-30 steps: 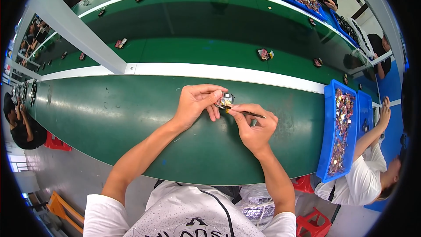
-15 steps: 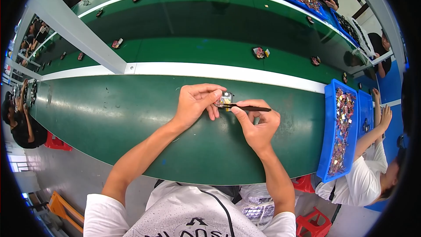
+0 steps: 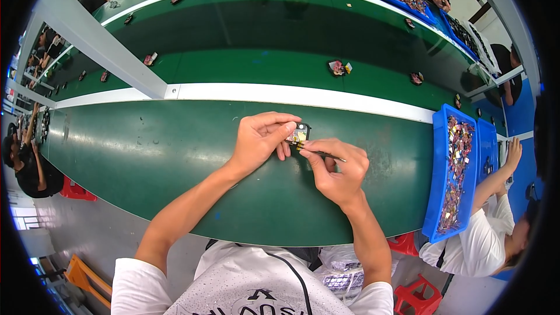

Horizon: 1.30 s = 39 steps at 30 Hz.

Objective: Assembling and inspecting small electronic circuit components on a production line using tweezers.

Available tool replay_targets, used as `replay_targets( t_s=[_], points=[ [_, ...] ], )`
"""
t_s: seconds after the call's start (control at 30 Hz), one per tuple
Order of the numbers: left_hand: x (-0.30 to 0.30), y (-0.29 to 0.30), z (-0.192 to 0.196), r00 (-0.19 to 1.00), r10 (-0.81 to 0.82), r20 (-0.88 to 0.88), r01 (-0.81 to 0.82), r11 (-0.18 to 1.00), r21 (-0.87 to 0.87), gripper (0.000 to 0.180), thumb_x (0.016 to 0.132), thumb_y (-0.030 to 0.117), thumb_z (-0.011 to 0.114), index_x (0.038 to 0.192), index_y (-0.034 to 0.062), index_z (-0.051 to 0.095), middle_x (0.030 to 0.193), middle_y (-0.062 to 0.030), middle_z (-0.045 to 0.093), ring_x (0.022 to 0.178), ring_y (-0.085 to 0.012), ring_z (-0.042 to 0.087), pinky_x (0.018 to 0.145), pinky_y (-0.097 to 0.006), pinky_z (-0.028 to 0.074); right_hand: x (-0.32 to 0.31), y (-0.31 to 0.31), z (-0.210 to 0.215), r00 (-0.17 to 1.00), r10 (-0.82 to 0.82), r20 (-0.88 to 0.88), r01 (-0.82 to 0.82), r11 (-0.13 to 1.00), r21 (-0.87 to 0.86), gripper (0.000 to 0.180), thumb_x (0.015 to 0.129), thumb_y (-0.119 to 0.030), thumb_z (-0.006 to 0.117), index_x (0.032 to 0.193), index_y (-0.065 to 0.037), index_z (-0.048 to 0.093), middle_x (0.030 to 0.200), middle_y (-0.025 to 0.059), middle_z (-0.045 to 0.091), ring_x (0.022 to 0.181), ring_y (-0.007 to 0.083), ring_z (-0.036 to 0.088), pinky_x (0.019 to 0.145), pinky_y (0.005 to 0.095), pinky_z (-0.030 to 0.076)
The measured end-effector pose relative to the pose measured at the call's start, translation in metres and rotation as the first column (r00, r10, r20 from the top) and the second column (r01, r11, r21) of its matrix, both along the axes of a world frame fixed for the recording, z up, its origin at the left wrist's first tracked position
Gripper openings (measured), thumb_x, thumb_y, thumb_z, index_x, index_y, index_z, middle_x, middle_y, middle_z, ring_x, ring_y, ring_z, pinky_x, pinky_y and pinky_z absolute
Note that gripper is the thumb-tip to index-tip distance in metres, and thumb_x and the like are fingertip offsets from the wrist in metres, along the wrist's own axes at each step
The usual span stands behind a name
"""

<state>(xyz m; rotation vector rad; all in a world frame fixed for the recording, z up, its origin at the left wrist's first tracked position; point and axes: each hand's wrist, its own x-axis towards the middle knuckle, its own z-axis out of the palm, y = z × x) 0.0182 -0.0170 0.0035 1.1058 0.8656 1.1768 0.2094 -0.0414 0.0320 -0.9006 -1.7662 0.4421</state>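
Over the green bench [image 3: 175, 157], my left hand [image 3: 256, 140] is closed on a small black-framed electronic module [image 3: 301, 133] with a pale, partly yellow inside. Its thumb and fingers grip the module's left side. Dark tweezers [image 3: 326, 154] are pinched in my right hand [image 3: 343, 169], slanting down to the right. Their tips meet the lower edge of the module; whether they grip a small part there is too fine to see.
To the right stands a blue tray [image 3: 431, 192] full of small colourful parts, near a co-worker's arm [image 3: 496, 181]. Beyond the white rail [image 3: 245, 90], a green conveyor belt [image 3: 233, 70] carries several modules. A grey post [image 3: 105, 41] rises at left.
My right hand has dipped slightly, and the tweezers now slope more steeply. Modules on the belt have shifted left. Across the belt, another person's hand has reached to the modules there.
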Motion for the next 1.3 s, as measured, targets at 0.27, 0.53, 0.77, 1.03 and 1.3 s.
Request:
replay_targets(
  t_s=[0.27, 0.53, 0.77, 1.03, 1.3],
  points=[
    [-0.011, -0.004, 0.012, 0.999, 0.024, -0.049, -0.025, 0.999, -0.022, 0.020, 0.099, 0.006, 0.065, 0.112, -0.0078, 0.072, 0.083, -0.0127, 0.071, 0.059, -0.0141, 0.067, 0.048, -0.025, 0.055, -0.011, -0.001, 0.009, 0.996, -0.005, 0.093, -0.003, 0.996, 0.094, 0.017, 0.074, 0.005, 0.079, 0.084, -0.007, 0.075, 0.081, 0.0049, 0.077, 0.059, 0.0167, 0.069, 0.047, 0.0261, 0.043],
    [-0.028, -0.030, 0.050, 0.998, -0.048, -0.031, 0.043, 0.989, -0.139, 0.024, 0.099, 0.010, 0.067, 0.116, -0.0063, 0.070, 0.079, -0.0113, 0.073, 0.058, -0.0118, 0.065, 0.050, -0.026, 0.051, -0.038, -0.036, 0.057, 0.983, -0.054, 0.178, 0.038, 0.995, 0.090, 0.018, 0.072, 0.010, 0.077, 0.080, -0.006, 0.073, 0.078, 0.0069, 0.076, 0.056, 0.0171, 0.068, 0.048, 0.0264, 0.043],
    [-0.072, -0.054, 0.062, 0.992, -0.103, -0.072, 0.099, 0.994, -0.053, 0.026, 0.093, 0.009, 0.072, 0.115, -0.0050, 0.071, 0.074, -0.0085, 0.073, 0.057, -0.0099, 0.065, 0.051, -0.025, 0.052, -0.080, -0.067, 0.061, 0.979, -0.107, 0.174, 0.109, 0.994, -0.003, 0.018, 0.073, 0.014, 0.075, 0.079, -0.001, 0.071, 0.080, 0.0121, 0.077, 0.056, 0.0173, 0.069, 0.048, 0.0255, 0.042],
    [-0.089, -0.065, 0.050, 0.998, -0.022, -0.055, 0.022, 1.000, 0.004, 0.016, 0.090, 0.003, 0.070, 0.103, -0.0048, 0.069, 0.069, -0.0089, 0.070, 0.052, -0.0106, 0.063, 0.047, -0.027, 0.048, -0.103, -0.074, 0.043, 0.977, -0.080, 0.197, 0.067, 0.995, 0.073, 0.015, 0.077, 0.014, 0.075, 0.084, 0.001, 0.070, 0.083, 0.0153, 0.076, 0.064, 0.0191, 0.071, 0.042, 0.0232, 0.038],
    [-0.090, -0.072, 0.058, 0.997, -0.052, 0.064, 0.053, 0.998, -0.019, 0.014, 0.091, 0.002, 0.069, 0.102, -0.0066, 0.065, 0.072, -0.0092, 0.068, 0.050, -0.0124, 0.062, 0.044, -0.027, 0.048, -0.098, -0.084, 0.044, 0.982, -0.078, 0.172, 0.074, 0.997, 0.027, 0.012, 0.084, 0.010, 0.074, 0.091, 0.001, 0.071, 0.091, 0.0112, 0.077, 0.064, 0.0081, 0.059, 0.050, 0.0195, 0.037]
  ],
)
